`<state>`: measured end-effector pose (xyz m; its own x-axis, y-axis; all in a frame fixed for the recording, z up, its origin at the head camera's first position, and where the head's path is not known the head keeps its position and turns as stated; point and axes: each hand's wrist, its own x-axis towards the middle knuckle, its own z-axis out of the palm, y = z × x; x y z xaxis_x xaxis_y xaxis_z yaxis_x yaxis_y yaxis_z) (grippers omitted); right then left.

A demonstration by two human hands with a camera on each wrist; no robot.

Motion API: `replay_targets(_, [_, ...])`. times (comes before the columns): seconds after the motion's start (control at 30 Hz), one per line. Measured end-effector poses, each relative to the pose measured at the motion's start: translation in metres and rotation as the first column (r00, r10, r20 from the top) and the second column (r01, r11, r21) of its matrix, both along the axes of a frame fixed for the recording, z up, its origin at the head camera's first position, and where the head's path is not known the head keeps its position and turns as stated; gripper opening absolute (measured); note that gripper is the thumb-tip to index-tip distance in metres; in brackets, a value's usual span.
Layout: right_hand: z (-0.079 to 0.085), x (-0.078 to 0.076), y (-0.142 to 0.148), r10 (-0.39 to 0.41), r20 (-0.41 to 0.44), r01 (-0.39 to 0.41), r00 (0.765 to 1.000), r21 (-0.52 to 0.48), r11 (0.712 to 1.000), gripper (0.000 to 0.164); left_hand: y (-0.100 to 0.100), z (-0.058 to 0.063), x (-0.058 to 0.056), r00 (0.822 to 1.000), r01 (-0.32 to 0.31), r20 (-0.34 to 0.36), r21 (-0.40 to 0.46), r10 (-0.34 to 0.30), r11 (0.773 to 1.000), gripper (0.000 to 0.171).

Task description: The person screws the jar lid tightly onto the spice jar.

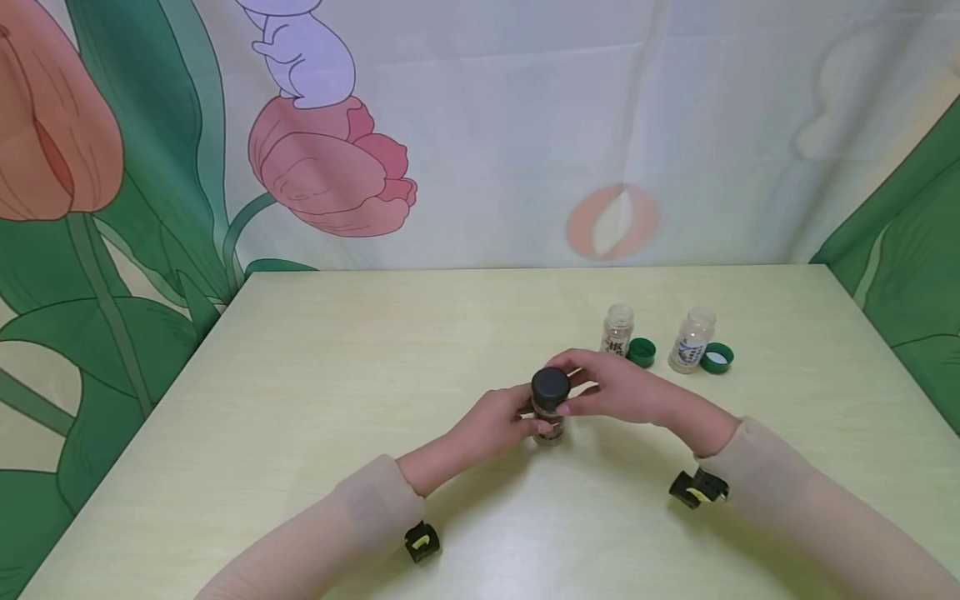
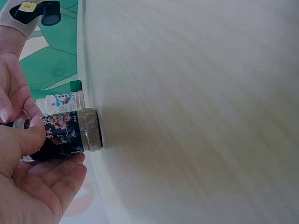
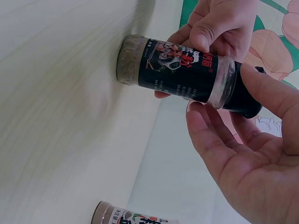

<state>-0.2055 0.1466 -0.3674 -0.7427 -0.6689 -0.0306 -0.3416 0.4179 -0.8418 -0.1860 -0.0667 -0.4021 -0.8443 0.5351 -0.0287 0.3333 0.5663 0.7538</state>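
Observation:
A clear seasoning bottle with a black label (image 3: 175,70) and a black cap (image 1: 551,388) stands upright on the table, its lower part holding brownish powder. My left hand (image 1: 491,429) grips the bottle's body, the thumb across the label in the left wrist view. At the top, my right hand (image 1: 618,387) has its thumb and fingers around the black cap; in the right wrist view the thumb presses on the cap's side. The cap sits on the bottle's neck.
Behind the right hand stand two clear glass bottles, one (image 1: 618,327) nearer the middle and another (image 1: 692,340) to its right, both uncapped. A green cap (image 1: 641,352) lies beside the first, another green cap (image 1: 717,358) beside the second. A printed curtain (image 1: 487,150) hangs behind the table (image 1: 360,350).

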Motion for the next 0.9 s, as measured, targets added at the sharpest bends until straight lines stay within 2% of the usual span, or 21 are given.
replay_targets(0.63, [0.0003,0.0017,-0.0015,-0.016,0.017,0.016,1.000,-0.021,1.000,0.038,-0.0003,0.0001,0.0002,1.000,0.003,-0.001,0.001,-0.003,1.000,0.029])
replay_targets(0.9, [-0.0008,0.0045,-0.0042,-0.054,-0.012,0.053,0.998,-0.008,0.999,0.039,-0.0004,0.0006,0.0006,1.000,0.008,-0.011,-0.003,-0.008,1.000,0.031])
